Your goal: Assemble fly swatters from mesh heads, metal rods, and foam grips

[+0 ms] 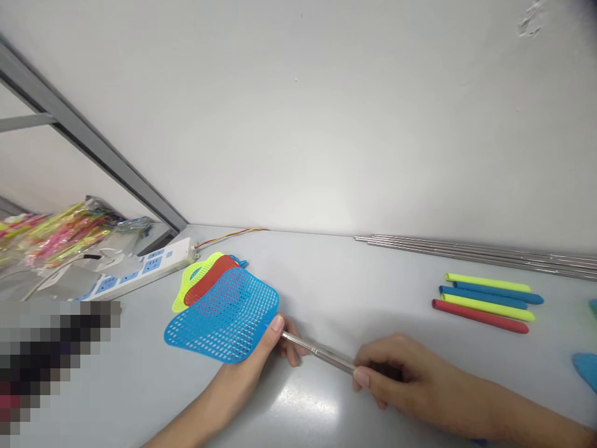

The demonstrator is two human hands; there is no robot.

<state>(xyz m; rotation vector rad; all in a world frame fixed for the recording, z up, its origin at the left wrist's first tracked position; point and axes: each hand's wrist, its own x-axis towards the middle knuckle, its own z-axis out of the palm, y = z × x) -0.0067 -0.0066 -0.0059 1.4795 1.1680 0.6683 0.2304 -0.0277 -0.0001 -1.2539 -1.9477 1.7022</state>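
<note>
A blue fly swatter head [219,320] with a mesh of small holes is held near its neck by my left hand [263,351], thumb on top. From that neck a silver metal rod [321,354] runs to the right. My right hand [401,386] pinches the rod's other end between thumb and fingers; the tip is hidden in the grip. Behind the blue head, a red swatter head [209,280] and a yellow-green swatter head [184,286] lie overlapping on the table.
Several coloured handle tubes [482,315] lie at the right, with thin metal rods [466,252] along the wall behind them. A white power strip [152,267] and plastic-wrapped bundles [69,233] are at the left. Blue pieces [586,370] show at the right edge.
</note>
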